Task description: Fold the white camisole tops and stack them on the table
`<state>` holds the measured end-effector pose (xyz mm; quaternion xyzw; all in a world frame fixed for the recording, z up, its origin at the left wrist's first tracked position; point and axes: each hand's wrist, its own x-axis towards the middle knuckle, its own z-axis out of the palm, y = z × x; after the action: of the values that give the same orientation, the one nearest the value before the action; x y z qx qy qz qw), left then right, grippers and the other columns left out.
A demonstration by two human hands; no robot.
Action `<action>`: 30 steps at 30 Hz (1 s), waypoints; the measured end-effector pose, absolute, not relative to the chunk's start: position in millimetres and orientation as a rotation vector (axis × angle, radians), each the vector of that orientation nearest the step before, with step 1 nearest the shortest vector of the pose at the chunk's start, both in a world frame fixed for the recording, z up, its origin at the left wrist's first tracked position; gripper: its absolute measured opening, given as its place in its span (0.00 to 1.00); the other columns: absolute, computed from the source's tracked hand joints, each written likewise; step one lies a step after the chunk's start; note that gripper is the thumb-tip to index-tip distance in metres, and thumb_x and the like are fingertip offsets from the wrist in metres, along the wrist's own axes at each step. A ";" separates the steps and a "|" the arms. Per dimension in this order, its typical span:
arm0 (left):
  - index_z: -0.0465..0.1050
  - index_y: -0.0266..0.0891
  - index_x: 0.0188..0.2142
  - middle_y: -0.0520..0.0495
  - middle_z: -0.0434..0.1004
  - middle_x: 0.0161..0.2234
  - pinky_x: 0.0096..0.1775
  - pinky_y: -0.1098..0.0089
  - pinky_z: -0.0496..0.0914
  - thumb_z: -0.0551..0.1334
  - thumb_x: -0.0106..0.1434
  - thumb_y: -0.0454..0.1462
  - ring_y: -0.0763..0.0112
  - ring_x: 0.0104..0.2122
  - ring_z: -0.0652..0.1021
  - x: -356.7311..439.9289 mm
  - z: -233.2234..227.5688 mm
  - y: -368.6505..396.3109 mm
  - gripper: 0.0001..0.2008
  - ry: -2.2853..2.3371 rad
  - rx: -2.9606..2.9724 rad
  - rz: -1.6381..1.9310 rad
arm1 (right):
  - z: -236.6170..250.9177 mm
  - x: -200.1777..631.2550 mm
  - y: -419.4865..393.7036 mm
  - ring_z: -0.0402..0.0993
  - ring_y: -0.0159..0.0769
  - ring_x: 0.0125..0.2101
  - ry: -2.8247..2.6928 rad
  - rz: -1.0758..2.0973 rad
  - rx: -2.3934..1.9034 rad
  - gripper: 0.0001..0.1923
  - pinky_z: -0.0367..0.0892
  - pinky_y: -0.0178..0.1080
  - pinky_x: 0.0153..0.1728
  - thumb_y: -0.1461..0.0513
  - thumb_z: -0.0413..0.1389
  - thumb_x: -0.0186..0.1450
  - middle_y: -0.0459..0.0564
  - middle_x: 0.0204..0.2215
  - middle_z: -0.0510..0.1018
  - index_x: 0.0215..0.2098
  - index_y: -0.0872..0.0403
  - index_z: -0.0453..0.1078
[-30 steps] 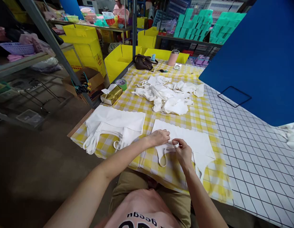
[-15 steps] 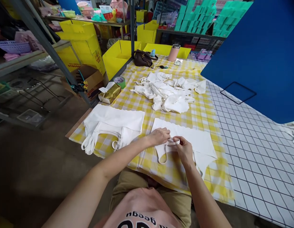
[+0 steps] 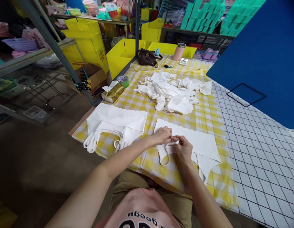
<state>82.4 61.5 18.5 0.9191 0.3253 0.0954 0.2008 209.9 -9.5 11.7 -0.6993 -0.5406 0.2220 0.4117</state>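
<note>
A white camisole top (image 3: 204,142) lies flat on the yellow checked tablecloth in front of me, its straps toward my body. My left hand (image 3: 164,135) is closed at its strap near the middle of the garment. Right beside it, my right hand (image 3: 183,147) pinches the same thin white strap (image 3: 166,155), which loops down to the left. The fingertips of both hands nearly meet, and the spot between them is partly hidden. To the left, more white camisoles (image 3: 120,118) lie flat in a stack with several straps hanging at the table edge.
Crumpled white garments (image 3: 173,91) are heaped beyond my hands. A gold tissue pack (image 3: 114,92) and green tape roll (image 3: 123,81) sit at the left edge. Farther back are a dark handbag (image 3: 147,58) and pink tumbler (image 3: 179,52). A blue board (image 3: 253,63) rises on the right.
The view has shifted slightly, so the table appears a little farther right. My hands stay on the strap, with the fingertips slightly closer together.
</note>
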 end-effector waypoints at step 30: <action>0.77 0.39 0.34 0.48 0.74 0.37 0.42 0.72 0.66 0.59 0.57 0.33 0.69 0.40 0.72 69.2 11.0 64.5 0.08 0.762 2.414 0.395 | 29.6 211.9 -42.2 0.70 0.39 0.30 -1.331 0.752 -1.685 0.12 0.63 0.39 0.33 0.56 0.53 0.59 0.49 0.28 0.78 0.34 0.53 0.73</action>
<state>69.2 64.5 11.0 0.9030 0.2850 0.1476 0.2857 211.9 -42.2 29.6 -0.6723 -0.5308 0.3001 0.4197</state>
